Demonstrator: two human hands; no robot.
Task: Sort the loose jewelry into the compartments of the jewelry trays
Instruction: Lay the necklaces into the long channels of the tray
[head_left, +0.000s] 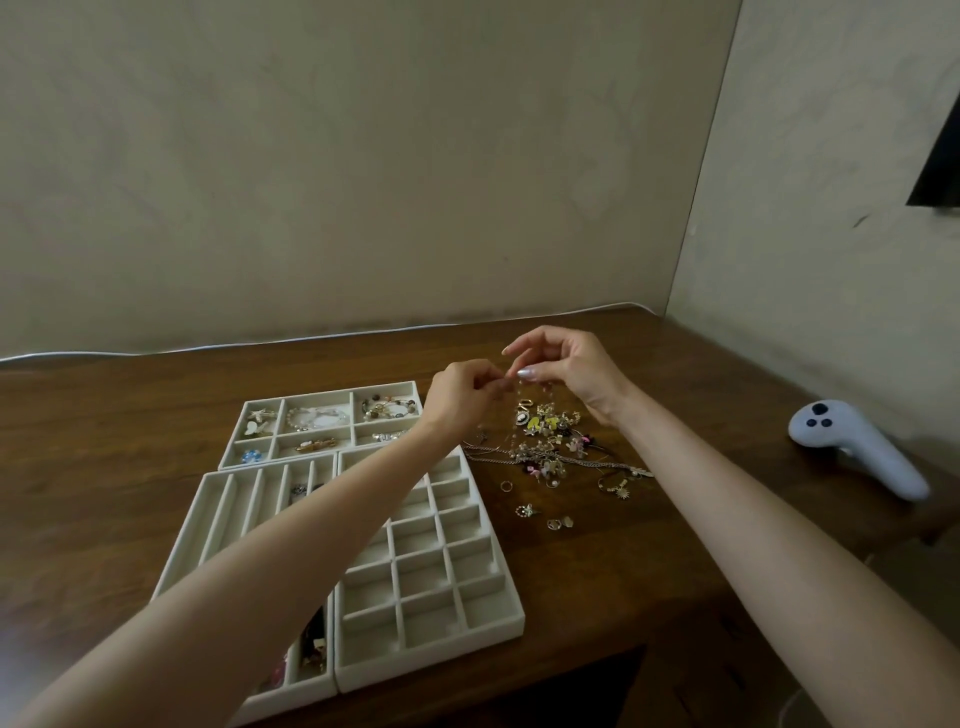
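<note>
Left hand (462, 393) and right hand (563, 371) raised together, fingertips pinching a thin beaded chain (519, 395) dangling over the loose jewelry pile (550, 447) on the desk (597, 551); three grey compartment trays (498, 618) just left, controller (857, 447) well right.

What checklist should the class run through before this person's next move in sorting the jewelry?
1. Both hands on the piece: left hand and right hand pinch a thin dangling piece: ok.
2. Piece free of the loose pile: cannot tell.
3. Empty compartments in the grid tray: ok.
4. Far tray compartments free: not ok, the visible ones are occupied.
5. White controller clear of the jewelry: ok.
</note>
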